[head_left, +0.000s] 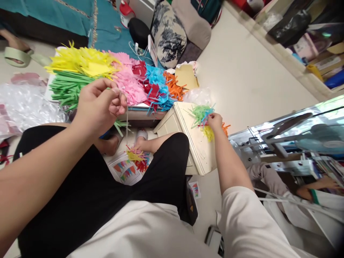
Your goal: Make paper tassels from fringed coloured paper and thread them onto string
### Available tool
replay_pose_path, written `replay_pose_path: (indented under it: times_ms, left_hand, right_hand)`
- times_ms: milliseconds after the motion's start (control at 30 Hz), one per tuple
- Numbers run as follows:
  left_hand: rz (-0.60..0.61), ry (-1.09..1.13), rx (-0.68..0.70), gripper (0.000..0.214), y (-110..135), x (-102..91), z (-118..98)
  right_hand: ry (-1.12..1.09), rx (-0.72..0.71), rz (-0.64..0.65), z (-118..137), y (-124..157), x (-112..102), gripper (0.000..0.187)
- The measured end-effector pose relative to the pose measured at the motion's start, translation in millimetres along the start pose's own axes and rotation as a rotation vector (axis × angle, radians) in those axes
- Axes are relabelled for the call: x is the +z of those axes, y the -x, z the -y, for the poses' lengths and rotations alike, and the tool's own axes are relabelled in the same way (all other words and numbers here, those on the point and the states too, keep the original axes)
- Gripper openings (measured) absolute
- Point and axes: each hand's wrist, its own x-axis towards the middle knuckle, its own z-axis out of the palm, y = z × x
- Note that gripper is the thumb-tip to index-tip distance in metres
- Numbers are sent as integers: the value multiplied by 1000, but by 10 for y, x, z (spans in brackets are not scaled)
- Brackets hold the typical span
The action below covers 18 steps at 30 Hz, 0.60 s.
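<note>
We've got the left grip (100,100) pinched closed on a thin string (127,123), left of the cabinet (197,150); string runs down to a yellow-and-red tassel bunch (135,156). Our right grip (215,122) is nearly closed at multicolour tassels (200,114) atop the cabinet; can't tell if it's holding any. Fringe pile (131,87) lies beyond-left of the cabinet.

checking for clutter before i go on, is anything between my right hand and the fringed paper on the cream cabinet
Nothing visible: the right hand is right at the fringed paper on the cream cabinet, its fingers seemingly touching it. The hand hides part of it.
</note>
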Motion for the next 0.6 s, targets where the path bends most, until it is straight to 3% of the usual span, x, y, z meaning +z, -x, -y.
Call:
replay_pose_path:
  times_ms: [167, 400, 600]
  left_hand:
    - [4, -23, -6, 37, -61, -82, 124]
    - [-15, -25, 4, 33, -27, -23, 82]
    - [13, -45, 20, 28, -18, -47, 71]
  right_hand:
    - [38, -110, 31, 27, -54, 164, 39]
    - [56, -53, 97, 131, -174, 210, 26]
    - [-187, -19, -100, 395, -257, 78, 6]
